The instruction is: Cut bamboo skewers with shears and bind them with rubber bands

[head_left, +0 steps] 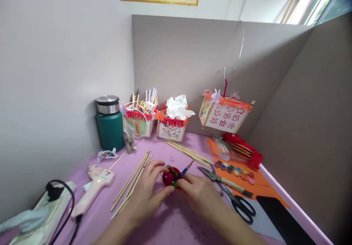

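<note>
Flanking a red bowl point(179, 171), left hand point(150, 187) at its left, thumb and fingers apart, right hand point(198, 190) at its right, fingers bunched, grip unclear, dark-red ball point(168, 179) inside it.

Room over purple tabletop point(173, 221) between forearms point(123, 217), up to the red cup point(179, 171) — sticks point(135, 179) left, shears point(211, 175) and scissors point(242, 206) right.

Matt wooden sticks point(189, 152), shiny metal bottle lid point(107, 108), smooth plastic glue gun point(96, 183), matt paper sheet point(265, 189)

2 hands point(150, 185), 3 decorated boxes point(171, 129)
</note>
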`<action>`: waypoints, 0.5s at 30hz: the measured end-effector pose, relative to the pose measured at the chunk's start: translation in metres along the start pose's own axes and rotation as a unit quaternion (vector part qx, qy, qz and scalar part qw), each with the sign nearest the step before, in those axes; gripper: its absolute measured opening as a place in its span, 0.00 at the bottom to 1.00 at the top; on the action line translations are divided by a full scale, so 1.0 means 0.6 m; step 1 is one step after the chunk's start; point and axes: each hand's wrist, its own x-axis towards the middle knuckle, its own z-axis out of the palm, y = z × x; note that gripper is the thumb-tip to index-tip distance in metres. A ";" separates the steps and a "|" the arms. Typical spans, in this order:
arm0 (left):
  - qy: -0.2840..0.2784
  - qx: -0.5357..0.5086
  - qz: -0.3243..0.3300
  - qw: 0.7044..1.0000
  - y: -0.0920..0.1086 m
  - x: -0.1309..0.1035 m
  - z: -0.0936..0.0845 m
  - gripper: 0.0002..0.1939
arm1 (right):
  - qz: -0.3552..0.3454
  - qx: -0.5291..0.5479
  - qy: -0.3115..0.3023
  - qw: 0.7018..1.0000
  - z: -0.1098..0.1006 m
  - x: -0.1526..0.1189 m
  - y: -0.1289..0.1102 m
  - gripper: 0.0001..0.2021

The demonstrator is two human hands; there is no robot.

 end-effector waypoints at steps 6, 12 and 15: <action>-0.079 0.086 -0.064 0.991 0.037 0.024 -0.004 0.11 | 0.029 0.013 0.008 0.999 0.012 -0.009 -0.006 0.08; -0.178 0.155 -0.085 0.968 0.048 0.073 -0.019 0.06 | 0.043 0.118 0.076 0.989 0.003 -0.014 0.001 0.08; -0.195 0.132 -0.093 0.967 0.032 0.083 -0.016 0.05 | 0.138 0.154 0.119 0.971 -0.002 -0.008 0.009 0.09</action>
